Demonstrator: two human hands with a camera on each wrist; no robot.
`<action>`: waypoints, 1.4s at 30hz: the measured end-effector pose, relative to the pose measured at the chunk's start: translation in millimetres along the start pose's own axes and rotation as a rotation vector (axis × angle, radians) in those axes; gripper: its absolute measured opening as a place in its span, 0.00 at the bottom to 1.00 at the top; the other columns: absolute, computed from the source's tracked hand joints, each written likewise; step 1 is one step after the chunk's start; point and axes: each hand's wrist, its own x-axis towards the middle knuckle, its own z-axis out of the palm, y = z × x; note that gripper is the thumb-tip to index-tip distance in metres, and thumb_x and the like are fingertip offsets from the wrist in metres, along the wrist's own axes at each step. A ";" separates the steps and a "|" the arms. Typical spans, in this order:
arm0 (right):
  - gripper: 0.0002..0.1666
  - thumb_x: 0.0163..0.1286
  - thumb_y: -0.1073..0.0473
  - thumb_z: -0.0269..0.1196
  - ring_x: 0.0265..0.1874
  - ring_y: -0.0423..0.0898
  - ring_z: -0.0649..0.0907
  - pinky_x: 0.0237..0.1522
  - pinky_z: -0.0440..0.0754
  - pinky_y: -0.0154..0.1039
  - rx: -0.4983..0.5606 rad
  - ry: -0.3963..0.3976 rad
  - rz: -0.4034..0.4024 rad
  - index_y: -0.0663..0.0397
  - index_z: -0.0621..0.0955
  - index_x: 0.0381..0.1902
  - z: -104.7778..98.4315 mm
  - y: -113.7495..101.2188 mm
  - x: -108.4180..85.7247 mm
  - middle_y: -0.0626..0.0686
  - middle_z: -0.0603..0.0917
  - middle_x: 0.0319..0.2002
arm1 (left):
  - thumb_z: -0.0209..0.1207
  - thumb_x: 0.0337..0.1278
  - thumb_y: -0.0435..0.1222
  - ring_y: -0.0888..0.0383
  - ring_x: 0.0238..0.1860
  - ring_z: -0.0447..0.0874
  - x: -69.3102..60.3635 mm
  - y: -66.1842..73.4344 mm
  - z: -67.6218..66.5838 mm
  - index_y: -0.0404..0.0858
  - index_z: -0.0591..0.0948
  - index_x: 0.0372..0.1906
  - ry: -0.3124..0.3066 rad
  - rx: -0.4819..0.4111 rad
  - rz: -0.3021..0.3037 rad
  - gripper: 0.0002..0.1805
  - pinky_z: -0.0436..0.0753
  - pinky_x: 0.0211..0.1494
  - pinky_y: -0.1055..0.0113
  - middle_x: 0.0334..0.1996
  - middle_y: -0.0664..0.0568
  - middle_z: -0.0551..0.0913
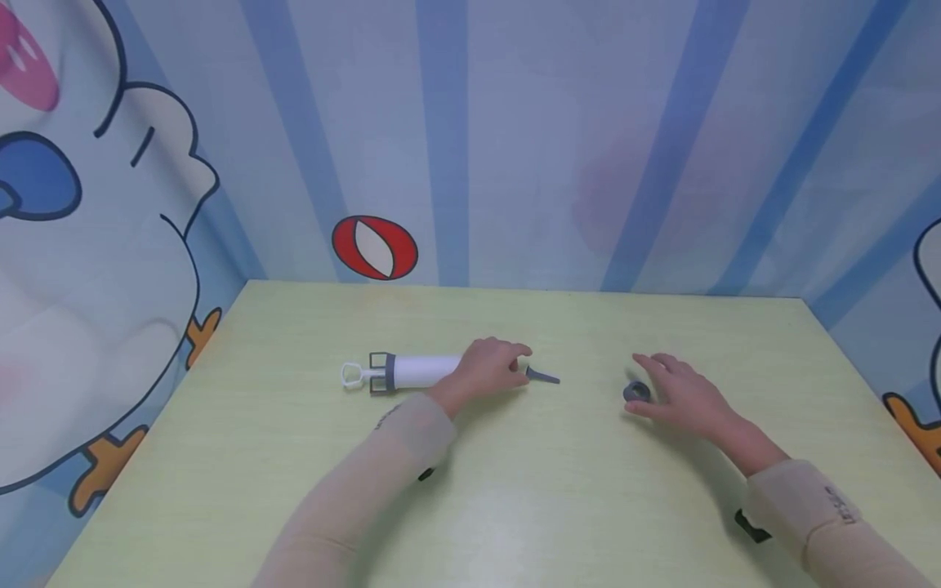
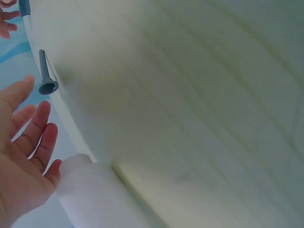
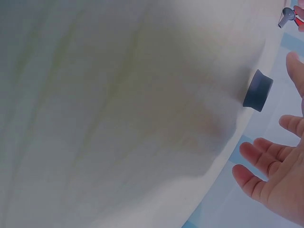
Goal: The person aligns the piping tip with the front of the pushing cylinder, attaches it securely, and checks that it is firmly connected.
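A white tube (image 1: 422,371) with a grey finger grip and a white looped plunger, like a large syringe, lies lengthwise on the table. Over its right end reaches my left hand (image 1: 485,366), fingers loosely bent; the left wrist view shows the little finger by the tube's end (image 2: 99,194). Just beyond those fingers lies a grey tapered nozzle (image 1: 544,376), its wide mouth toward the hand. Farther right, a small grey ring-shaped cap (image 1: 636,392) sits between the spread thumb and fingers of my right hand (image 1: 684,398). In the right wrist view, the cap (image 3: 259,90) appears apart from the fingers.
The pale yellow-green tabletop (image 1: 559,490) ends at a striped blue backdrop (image 1: 529,147) along the back. Printed cartoon figures cover the side panels, and a red ball (image 1: 345,245) is printed on the back one.
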 end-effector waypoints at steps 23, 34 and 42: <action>0.32 0.52 0.46 0.63 0.35 0.52 0.77 0.31 0.75 0.47 -0.043 -0.026 -0.013 0.61 0.74 0.50 3.7 1.7 5.5 0.61 0.77 0.38 | 0.54 0.54 0.44 0.58 0.37 0.79 9.4 17.2 10.3 0.47 0.78 0.46 0.028 0.094 -0.067 0.14 0.75 0.41 0.64 0.34 0.57 0.83; 0.27 0.52 0.49 0.63 0.30 0.48 0.76 0.28 0.72 0.42 -0.042 -0.034 -0.030 0.61 0.77 0.46 3.4 -0.5 5.9 0.58 0.76 0.34 | 0.53 0.56 0.40 0.60 0.33 0.77 8.9 22.1 13.3 0.46 0.81 0.35 0.035 0.076 -0.082 0.07 0.73 0.38 0.68 0.31 0.58 0.82; 0.26 0.54 0.51 0.63 0.31 0.49 0.77 0.30 0.74 0.44 -0.045 -0.046 -0.030 0.63 0.76 0.46 4.4 -0.8 5.0 0.59 0.76 0.35 | 0.54 0.55 0.39 0.59 0.37 0.79 6.8 22.7 12.9 0.46 0.82 0.38 0.057 0.048 -0.072 0.09 0.74 0.43 0.67 0.34 0.58 0.83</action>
